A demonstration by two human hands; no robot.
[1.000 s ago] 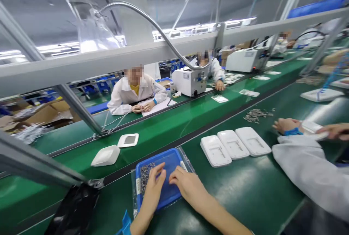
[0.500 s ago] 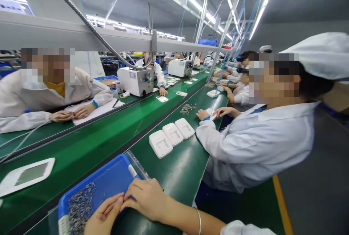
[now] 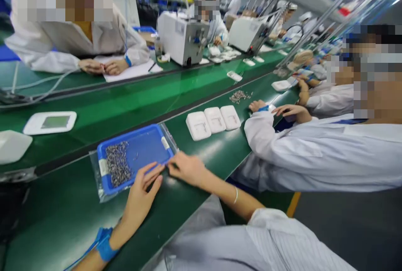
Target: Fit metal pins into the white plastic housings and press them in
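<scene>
My left hand (image 3: pixel 143 193), a blue band round its wrist, reaches to the near edge of a blue tray (image 3: pixel 147 139). Its fingers are stretched out, with the thumb apart. My right hand (image 3: pixel 188 169) meets it from the right, its fingertips closed together near the tray's corner. Whatever they pinch, if anything, is too small to make out. Many small metallic parts (image 3: pixel 117 164) lie heaped in the left side of the tray. Clear plastic film (image 3: pixel 105 195) sticks out from under the tray.
Three white housings (image 3: pixel 215 120) lie in a row beyond my right hand, with a pile of small parts (image 3: pixel 239 96) farther on. White display units (image 3: pixel 50 123) lie on the green belt. A co-worker's sleeve (image 3: pixel 282 149) borders the bench at right; another person sits opposite.
My view has tipped downward, so the tray, both forearms and my lap show more fully. My hands, touching at the fingertips before, are now slightly apart.
</scene>
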